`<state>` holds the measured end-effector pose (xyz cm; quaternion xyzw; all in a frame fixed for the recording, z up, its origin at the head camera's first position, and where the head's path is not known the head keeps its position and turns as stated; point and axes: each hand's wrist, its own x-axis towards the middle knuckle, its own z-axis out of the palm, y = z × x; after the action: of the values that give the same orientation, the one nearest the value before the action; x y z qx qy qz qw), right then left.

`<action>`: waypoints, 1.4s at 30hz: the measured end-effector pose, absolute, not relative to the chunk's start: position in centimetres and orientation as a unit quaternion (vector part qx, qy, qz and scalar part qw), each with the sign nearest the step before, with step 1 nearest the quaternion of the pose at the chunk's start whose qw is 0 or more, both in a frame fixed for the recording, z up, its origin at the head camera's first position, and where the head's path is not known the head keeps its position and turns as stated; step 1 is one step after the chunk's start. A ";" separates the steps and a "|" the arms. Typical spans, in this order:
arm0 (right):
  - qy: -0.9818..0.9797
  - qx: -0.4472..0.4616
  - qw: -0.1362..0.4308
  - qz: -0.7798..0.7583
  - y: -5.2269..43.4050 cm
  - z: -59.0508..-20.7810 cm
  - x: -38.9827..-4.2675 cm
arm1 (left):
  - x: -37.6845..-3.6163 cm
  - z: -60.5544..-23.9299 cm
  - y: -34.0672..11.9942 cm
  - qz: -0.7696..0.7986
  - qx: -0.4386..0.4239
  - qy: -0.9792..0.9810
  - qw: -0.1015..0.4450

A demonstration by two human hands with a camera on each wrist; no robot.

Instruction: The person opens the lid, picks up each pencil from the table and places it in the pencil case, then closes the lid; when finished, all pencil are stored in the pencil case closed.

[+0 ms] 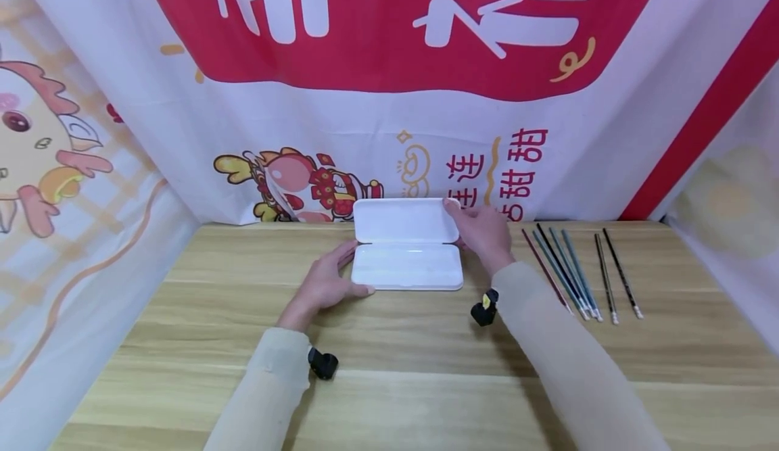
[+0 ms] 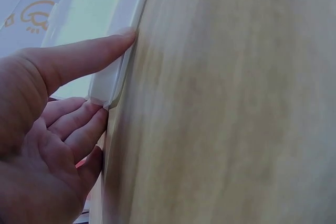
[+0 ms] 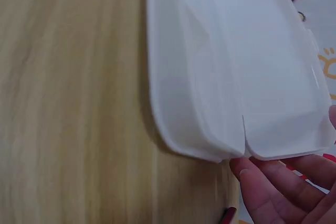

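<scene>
A white pencil case (image 1: pixel 408 268) stands on the table near the back edge, its hinged lid (image 1: pixel 402 221) raised and nothing seen inside. My left hand (image 1: pixel 327 282) holds the left end of the base. In the left wrist view its thumb presses the front rim, and the fingertips (image 2: pixel 97 109) touch the end of the case. My right hand (image 1: pixel 487 236) grips the lid at its right end, thumb over the upper corner. From the right wrist view, the fingers (image 3: pixel 283 182) lie behind and under that end near the hinge; most of that thumb is out of frame.
Several pencils lie on the wooden table (image 1: pixel 389 397) to the right, among them a dark red pencil (image 1: pixel 544 268) and a black pencil (image 1: pixel 622 272). A printed cloth (image 1: pixel 341 120) hangs right behind the case, and cloth walls flank the table.
</scene>
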<state>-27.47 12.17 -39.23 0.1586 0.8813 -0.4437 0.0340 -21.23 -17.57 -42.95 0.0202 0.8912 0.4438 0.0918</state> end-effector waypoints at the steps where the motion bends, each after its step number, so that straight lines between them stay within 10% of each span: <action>1: 0.892 0.139 0.027 -0.429 12.3 -39.2 -27.2 | -21.2 -43.0 -17.6 0.442 0.022 0.892 0.091; 21: 0.864 0.095 -0.039 -0.492 21.6 -36.3 -17.4 | -20.7 -42.5 -17.9 0.410 0.022 0.909 0.068; 42: 0.836 0.122 -0.026 -0.534 33.6 -38.7 -15.2 | -20.9 -43.2 -17.3 0.442 0.025 0.892 0.092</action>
<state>-15.22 33.59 -38.75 0.1221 0.8365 -0.5336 -0.0255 -20.92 -17.34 -43.20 0.0247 0.8918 0.4423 0.0916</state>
